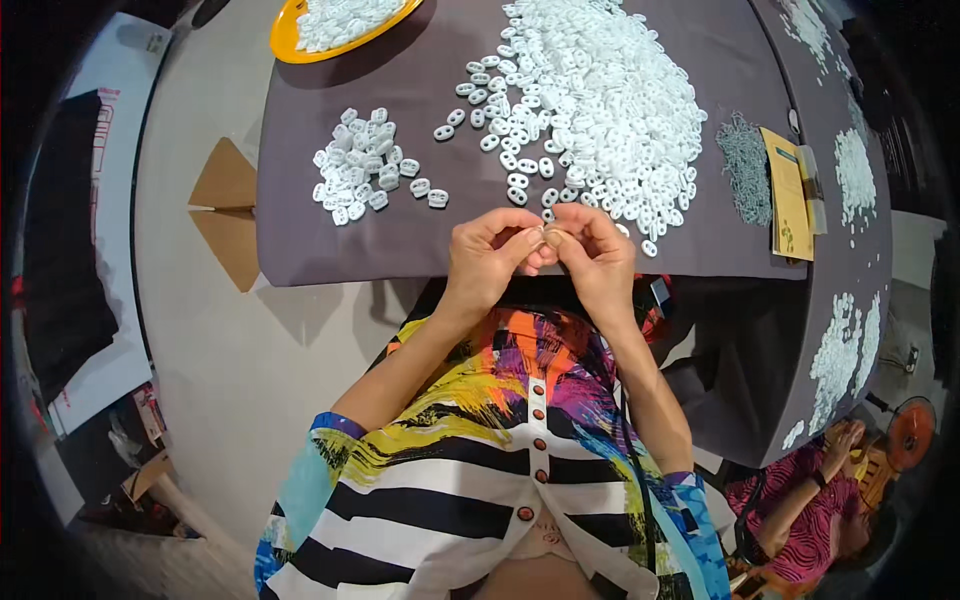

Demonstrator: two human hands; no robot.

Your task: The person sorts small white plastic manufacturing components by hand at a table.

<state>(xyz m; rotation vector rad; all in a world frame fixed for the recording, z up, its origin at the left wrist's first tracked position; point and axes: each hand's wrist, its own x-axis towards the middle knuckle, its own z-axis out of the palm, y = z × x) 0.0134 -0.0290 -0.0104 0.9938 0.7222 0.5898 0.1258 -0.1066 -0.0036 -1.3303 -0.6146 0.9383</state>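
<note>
My left hand (484,258) and my right hand (600,258) meet at the table's near edge, thumbs and forefingers pinched together. A tiny pale bit shows between the fingertips; the fingers hide the rest, so I cannot make out what it is. Just beyond them spreads a large heap of white oval plastic pieces (620,110), each with two holes. Several loose ones lie close to my fingertips. Left of my hands is a smaller pile of similar white pieces (358,165).
A yellow plate (290,45) of white pieces stands at the far left of the dark-covered table (420,245). Rightward lie a grey tangle of small parts (745,168) and a yellow card (790,195). Another person (800,500) sits at lower right, near more white piles (840,360).
</note>
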